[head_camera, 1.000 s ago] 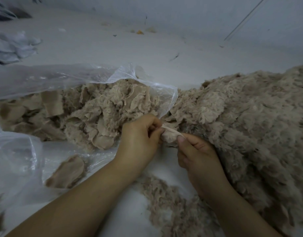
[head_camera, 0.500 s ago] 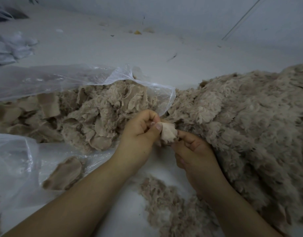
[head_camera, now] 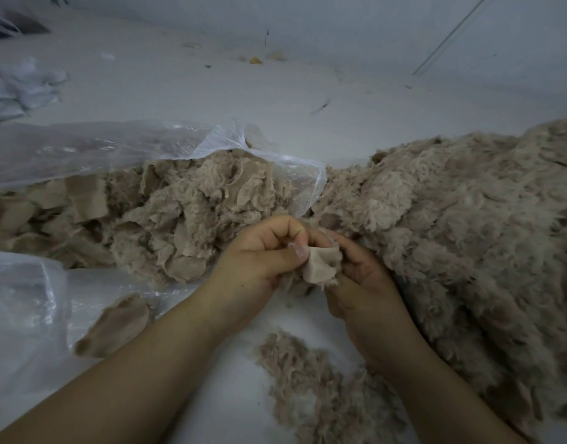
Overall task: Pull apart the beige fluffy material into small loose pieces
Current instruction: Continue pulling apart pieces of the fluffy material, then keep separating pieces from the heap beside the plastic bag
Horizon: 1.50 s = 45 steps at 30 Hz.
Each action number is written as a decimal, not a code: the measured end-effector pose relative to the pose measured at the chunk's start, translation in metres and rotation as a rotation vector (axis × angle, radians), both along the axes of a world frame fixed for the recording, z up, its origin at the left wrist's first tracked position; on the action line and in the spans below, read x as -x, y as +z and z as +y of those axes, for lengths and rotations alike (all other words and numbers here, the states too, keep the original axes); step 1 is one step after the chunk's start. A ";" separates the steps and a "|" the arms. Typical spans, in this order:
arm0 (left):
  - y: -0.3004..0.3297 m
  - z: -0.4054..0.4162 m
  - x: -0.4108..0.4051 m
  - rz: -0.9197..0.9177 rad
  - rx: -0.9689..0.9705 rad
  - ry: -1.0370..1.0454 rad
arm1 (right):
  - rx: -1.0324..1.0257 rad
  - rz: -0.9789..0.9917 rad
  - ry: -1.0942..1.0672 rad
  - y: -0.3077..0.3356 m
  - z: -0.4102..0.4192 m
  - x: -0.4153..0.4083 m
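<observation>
Both forearms reach in from below, hands meeting just left of the big fluffy heap point(head_camera: 468, 235). A clear plastic bag point(head_camera: 115, 149) of torn pieces lies left of the heap. Left hand point(head_camera: 259, 254) and right hand point(head_camera: 365, 283) both pinch a small beige scrap point(head_camera: 320, 265).

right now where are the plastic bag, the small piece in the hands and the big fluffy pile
plastic bag point(head_camera: 125, 149): head view, upper sheet
small piece point(head_camera: 320, 262): head view, flat backing side
big fluffy pile point(head_camera: 474, 225): head view, top surface
</observation>
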<state>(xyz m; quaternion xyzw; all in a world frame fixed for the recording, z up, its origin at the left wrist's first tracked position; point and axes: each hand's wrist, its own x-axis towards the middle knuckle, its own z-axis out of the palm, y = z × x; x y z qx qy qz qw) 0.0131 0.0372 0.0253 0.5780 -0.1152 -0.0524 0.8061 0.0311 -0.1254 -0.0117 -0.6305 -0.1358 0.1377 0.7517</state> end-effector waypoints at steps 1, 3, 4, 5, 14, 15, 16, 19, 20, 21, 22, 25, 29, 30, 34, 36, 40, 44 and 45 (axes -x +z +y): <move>0.000 0.000 0.000 0.002 0.011 -0.008 | 0.015 -0.008 0.002 -0.001 0.000 0.000; -0.001 0.000 -0.001 0.010 0.022 -0.027 | 0.052 -0.001 -0.028 -0.002 0.000 0.000; -0.002 0.000 -0.001 0.008 0.030 -0.037 | 0.068 0.018 -0.047 -0.003 0.000 -0.001; -0.003 0.000 -0.001 0.002 0.041 -0.039 | 0.077 0.041 -0.063 -0.003 0.001 -0.001; -0.009 0.001 -0.006 -0.054 0.194 0.316 | 0.024 0.128 -0.162 -0.005 0.001 0.001; -0.009 0.000 -0.005 -0.057 0.195 0.341 | 0.013 0.134 -0.166 -0.004 0.001 0.001; -0.009 -0.001 -0.005 -0.061 0.196 0.374 | 0.000 0.139 -0.167 -0.004 0.001 0.001; -0.008 0.001 -0.005 -0.064 0.222 0.492 | -0.062 0.190 -0.192 -0.003 0.001 0.001; -0.008 0.001 -0.005 -0.048 0.227 0.512 | -0.081 0.205 -0.203 -0.003 0.001 0.001; -0.008 0.001 -0.004 -0.023 0.225 0.516 | -0.091 0.214 -0.211 -0.003 0.001 0.001; -0.009 -0.002 -0.001 0.004 0.221 0.504 | -0.093 0.217 -0.215 -0.003 0.001 0.001; -0.012 -0.011 0.005 0.058 0.235 0.471 | -0.100 0.229 -0.217 0.000 0.003 0.002; -0.019 -0.017 0.013 0.170 0.236 0.572 | -0.145 0.250 -0.248 0.003 0.006 0.001; -0.021 -0.020 0.016 0.193 0.222 0.589 | -0.149 0.252 -0.251 0.003 0.005 0.001; -0.023 -0.038 0.031 0.261 0.188 0.551 | -0.131 0.217 -0.249 0.005 0.005 0.002; -0.024 -0.044 0.044 0.291 0.178 0.499 | -0.125 0.195 -0.247 0.004 0.005 0.002; -0.027 -0.044 0.074 0.308 0.236 0.343 | -0.079 0.198 -0.266 0.001 0.005 0.001; -0.026 -0.041 0.077 0.316 0.170 0.260 | -0.003 0.157 -0.292 0.002 0.006 0.002; -0.025 -0.039 0.072 0.331 0.152 0.261 | 0.005 0.150 -0.283 0.002 0.005 0.002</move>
